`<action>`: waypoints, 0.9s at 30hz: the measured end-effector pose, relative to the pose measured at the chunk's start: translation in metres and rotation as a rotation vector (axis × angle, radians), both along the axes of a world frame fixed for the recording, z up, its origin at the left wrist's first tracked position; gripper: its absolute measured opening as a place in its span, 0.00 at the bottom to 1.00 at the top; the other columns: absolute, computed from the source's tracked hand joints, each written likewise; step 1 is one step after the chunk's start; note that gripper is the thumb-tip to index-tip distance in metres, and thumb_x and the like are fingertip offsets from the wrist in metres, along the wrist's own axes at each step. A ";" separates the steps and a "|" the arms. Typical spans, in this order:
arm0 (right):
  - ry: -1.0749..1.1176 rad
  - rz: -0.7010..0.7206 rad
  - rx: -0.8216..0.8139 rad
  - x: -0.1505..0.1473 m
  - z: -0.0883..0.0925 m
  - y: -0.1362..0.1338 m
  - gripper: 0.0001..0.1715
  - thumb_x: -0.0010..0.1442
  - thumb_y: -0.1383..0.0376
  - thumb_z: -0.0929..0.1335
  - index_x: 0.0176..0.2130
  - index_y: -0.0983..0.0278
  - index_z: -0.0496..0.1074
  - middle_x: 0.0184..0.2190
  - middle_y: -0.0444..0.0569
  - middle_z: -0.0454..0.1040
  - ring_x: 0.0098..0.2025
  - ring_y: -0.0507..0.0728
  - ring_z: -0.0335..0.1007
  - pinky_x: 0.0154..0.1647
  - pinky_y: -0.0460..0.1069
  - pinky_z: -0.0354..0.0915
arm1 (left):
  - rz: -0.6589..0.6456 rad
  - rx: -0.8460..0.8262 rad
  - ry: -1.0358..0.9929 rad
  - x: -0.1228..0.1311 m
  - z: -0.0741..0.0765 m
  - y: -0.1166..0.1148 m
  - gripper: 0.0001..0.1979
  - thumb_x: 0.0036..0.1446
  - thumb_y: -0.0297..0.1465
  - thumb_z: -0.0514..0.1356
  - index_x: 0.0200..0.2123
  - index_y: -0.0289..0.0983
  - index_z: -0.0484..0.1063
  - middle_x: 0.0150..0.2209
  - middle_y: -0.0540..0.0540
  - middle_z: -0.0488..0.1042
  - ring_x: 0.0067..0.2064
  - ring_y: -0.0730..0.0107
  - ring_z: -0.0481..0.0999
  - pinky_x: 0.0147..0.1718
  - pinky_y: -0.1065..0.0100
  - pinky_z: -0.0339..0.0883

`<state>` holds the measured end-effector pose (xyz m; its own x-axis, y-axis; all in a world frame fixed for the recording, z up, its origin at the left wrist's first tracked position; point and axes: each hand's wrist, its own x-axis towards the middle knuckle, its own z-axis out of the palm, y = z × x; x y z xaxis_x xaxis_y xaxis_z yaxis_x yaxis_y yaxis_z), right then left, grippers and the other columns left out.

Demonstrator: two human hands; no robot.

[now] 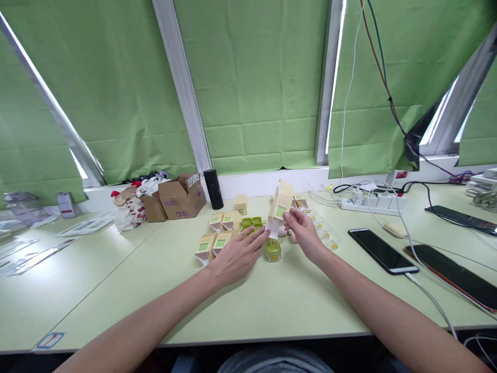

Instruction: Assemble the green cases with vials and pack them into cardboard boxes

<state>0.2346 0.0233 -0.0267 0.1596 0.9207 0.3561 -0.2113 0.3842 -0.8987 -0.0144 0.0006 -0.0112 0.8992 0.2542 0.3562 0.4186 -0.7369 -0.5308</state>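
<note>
we're pinching the box point(284, 196) in our right hand point(305, 234), upright, top leaning right; our left hand point(237, 256), straight-fingered, empty, is beside its lower flap point(274, 228), jar point(274, 252) just nearer us.

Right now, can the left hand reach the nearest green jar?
Probably yes: the green jar stands just beside the left hand with nothing visible between, though the box in the right hand looks close by.
</note>
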 end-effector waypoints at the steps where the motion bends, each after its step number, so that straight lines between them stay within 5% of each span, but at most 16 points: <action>1: -0.012 0.002 0.024 0.000 0.001 -0.001 0.40 0.50 0.37 0.79 0.51 0.61 0.80 0.47 0.54 0.84 0.39 0.59 0.77 0.33 0.50 0.70 | -0.004 -0.021 -0.033 0.000 0.000 -0.001 0.26 0.63 0.16 0.52 0.63 0.32 0.69 0.70 0.33 0.69 0.72 0.50 0.70 0.73 0.49 0.62; 4: -0.061 -0.011 0.086 0.000 0.003 -0.004 0.39 0.53 0.36 0.77 0.52 0.59 0.80 0.49 0.55 0.84 0.44 0.63 0.79 0.36 0.52 0.73 | -0.025 -0.115 -0.209 0.003 0.003 -0.004 0.28 0.61 0.16 0.54 0.64 0.34 0.68 0.69 0.29 0.68 0.66 0.46 0.75 0.66 0.45 0.71; 9: -0.092 0.008 0.185 -0.001 0.001 -0.005 0.35 0.58 0.36 0.75 0.52 0.58 0.78 0.53 0.56 0.83 0.55 0.68 0.79 0.55 0.60 0.75 | 0.098 -0.342 -0.669 0.020 0.010 0.004 0.18 0.71 0.29 0.57 0.62 0.40 0.67 0.64 0.32 0.68 0.56 0.48 0.81 0.47 0.50 0.81; 16: -0.380 -0.049 0.304 -0.003 -0.007 -0.017 0.23 0.71 0.49 0.68 0.58 0.57 0.75 0.53 0.55 0.82 0.56 0.67 0.77 0.59 0.61 0.72 | 0.112 -0.675 -0.924 0.046 0.009 0.021 0.32 0.66 0.37 0.67 0.68 0.45 0.59 0.62 0.38 0.71 0.62 0.52 0.75 0.60 0.49 0.75; 23: -0.540 -0.134 0.427 0.003 -0.006 -0.020 0.34 0.67 0.59 0.70 0.70 0.54 0.67 0.67 0.55 0.73 0.67 0.69 0.70 0.67 0.65 0.68 | -0.085 -0.499 -0.910 0.039 0.001 0.024 0.27 0.62 0.21 0.60 0.62 0.45 0.64 0.62 0.39 0.67 0.66 0.52 0.70 0.64 0.47 0.71; 27: -0.597 -0.263 0.479 0.007 -0.011 -0.014 0.29 0.67 0.61 0.69 0.66 0.55 0.70 0.63 0.56 0.76 0.65 0.69 0.70 0.66 0.67 0.67 | -0.126 -0.258 -0.891 0.032 -0.009 0.029 0.26 0.62 0.19 0.58 0.60 0.46 0.64 0.58 0.40 0.71 0.62 0.53 0.71 0.61 0.46 0.71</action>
